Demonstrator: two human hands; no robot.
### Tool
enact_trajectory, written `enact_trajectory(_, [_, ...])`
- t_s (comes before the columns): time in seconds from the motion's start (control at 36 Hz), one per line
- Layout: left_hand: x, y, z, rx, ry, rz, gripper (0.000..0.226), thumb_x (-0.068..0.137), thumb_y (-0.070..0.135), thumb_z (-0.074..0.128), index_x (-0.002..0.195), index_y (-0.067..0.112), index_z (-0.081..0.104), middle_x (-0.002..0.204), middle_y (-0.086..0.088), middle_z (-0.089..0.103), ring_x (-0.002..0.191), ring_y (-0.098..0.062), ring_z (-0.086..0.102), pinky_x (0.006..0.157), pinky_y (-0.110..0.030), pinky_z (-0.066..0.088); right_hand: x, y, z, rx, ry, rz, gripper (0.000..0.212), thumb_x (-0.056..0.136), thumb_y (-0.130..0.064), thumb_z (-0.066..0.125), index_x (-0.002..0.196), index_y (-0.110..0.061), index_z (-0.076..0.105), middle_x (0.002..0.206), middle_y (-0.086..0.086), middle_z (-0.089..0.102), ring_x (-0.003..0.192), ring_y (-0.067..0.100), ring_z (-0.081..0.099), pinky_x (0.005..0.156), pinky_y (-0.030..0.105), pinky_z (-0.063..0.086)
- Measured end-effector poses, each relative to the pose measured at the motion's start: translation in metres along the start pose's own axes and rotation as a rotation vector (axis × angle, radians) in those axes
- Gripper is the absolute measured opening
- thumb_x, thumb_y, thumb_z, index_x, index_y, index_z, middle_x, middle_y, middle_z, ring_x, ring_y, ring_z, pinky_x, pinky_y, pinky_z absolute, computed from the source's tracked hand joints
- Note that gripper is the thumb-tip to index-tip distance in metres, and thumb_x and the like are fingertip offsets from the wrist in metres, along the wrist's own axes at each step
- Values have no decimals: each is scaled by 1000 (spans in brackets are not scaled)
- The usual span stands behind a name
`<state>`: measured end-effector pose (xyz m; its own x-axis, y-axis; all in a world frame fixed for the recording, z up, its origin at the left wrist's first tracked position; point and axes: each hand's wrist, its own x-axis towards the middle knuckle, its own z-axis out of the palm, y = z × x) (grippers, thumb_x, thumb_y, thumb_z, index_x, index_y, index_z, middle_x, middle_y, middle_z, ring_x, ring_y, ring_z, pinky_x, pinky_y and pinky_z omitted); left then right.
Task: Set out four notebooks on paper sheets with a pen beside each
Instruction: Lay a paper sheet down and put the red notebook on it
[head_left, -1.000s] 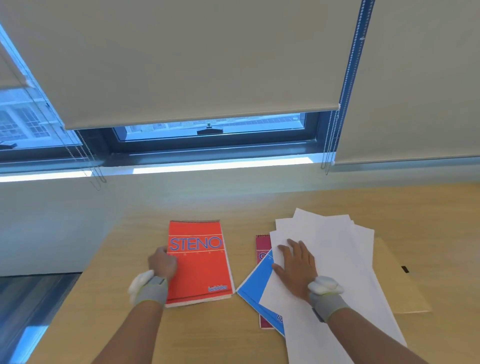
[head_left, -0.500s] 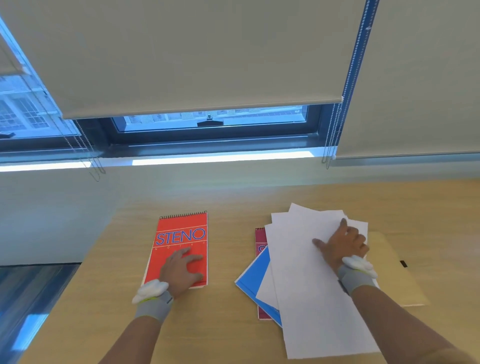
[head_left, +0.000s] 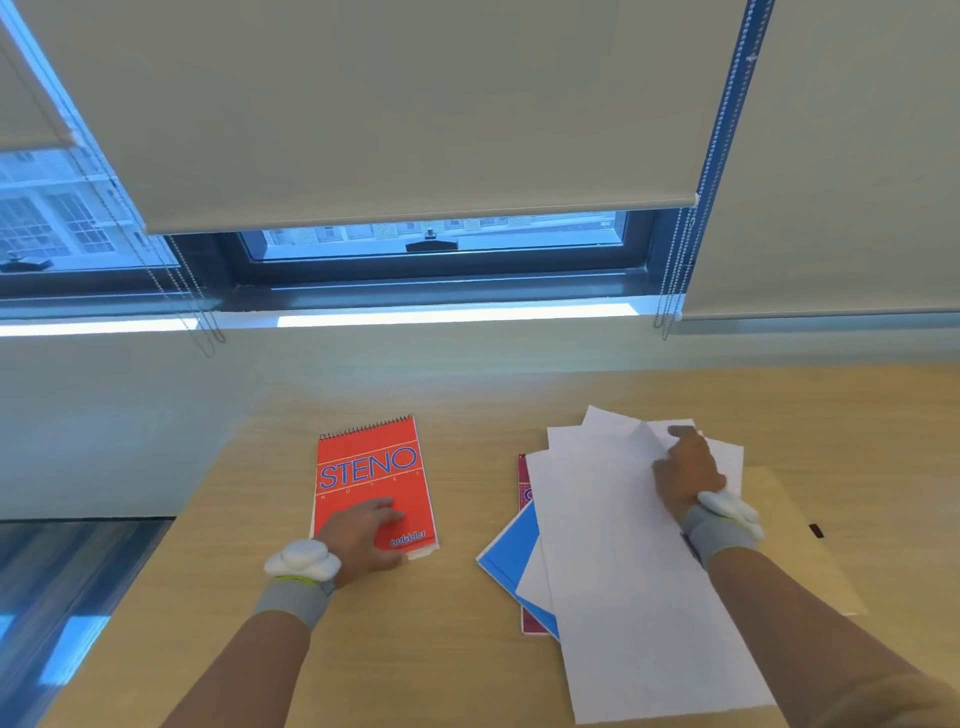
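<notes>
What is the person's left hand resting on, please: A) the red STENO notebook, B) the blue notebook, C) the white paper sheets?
A: the left hand lies flat on the red STENO notebook, while the right hand touches the white paper sheets.

Bare table (head_left: 467, 493) lane between red notebook (head_left: 371, 478) and paper pile (head_left: 618, 545) — passable.

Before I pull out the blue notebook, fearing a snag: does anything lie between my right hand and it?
Yes. The white paper sheets cover most of the blue notebook, and the right hand is on them; only its left corner shows.
</notes>
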<state>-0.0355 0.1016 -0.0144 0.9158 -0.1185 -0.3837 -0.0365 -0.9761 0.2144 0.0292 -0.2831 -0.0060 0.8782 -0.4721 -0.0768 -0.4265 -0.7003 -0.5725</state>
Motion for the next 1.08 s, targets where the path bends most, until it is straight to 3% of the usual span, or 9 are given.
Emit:
enact_trajectory(0.08, [-2,8,-4,34,55,4,54,88,50,41,134,21,47,144,0,45,130,-18,45,103,-28,35,-3,-9,-2,-33,-51,-192,28,93,-4,41,118,-4,55,123,22,48,104,39,55,82,34,40])
enact_trajectory(0.19, [-4,14,-8,31,120,27,35,97,31,36,128,21,49,128,-1,59,114,-22,56,91,-31,42,-15,-26,1,76,-105,-266,24,97,-14,39,117,-8,50,116,20,58,103,39,56,84,41,44])
enact_trajectory(0.31, [-1,13,-6,182,68,36,45,95,41,39,134,20,42,138,0,49,117,-23,54,95,-34,43,-29,-45,8,168,-252,-296,33,97,-16,40,129,-12,46,120,21,59,107,39,57,90,43,47])
enact_trajectory(0.39, [1,15,-3,293,-2,31,57,91,46,44,140,18,33,146,-1,37,121,-27,51,97,-36,44,-35,-55,16,143,-314,-308,28,96,-20,42,122,-14,50,114,20,62,100,37,59,88,43,50])
enact_trajectory(0.53, [2,20,1,341,-9,18,54,90,35,46,139,16,35,146,-4,36,118,-34,52,95,-41,46,-39,-60,29,76,-400,-324,24,93,-21,42,113,-18,53,107,16,65,92,35,62,84,43,53])
enact_trajectory(0.69, [5,9,-5,386,-89,56,63,88,44,48,142,19,29,152,-1,28,125,-32,48,101,-41,43,-39,-58,37,-36,-444,-339,27,92,-21,42,117,-15,52,109,14,65,95,34,62,79,38,50])
enact_trajectory(0.86, [3,12,-9,454,-142,77,53,97,37,35,146,18,23,156,-3,19,128,-33,44,103,-39,39,-37,-53,38,-88,-449,-325,29,92,-20,42,119,-15,51,111,14,64,96,33,61,83,39,52])
enact_trajectory(1.0, [3,15,-16,388,-96,48,45,99,25,27,141,13,33,150,-5,36,126,-29,48,99,-37,42,-38,-54,38,-62,-497,-320,32,89,-17,45,121,-16,51,116,12,62,100,32,61,85,37,50])
enact_trajectory(1.08, [1,19,-20,376,21,20,35,98,20,27,127,11,45,124,-9,59,100,-31,58,78,-34,45,-38,-57,41,-32,-532,-328,30,88,-15,45,116,-15,53,116,12,62,100,31,60,89,38,51])
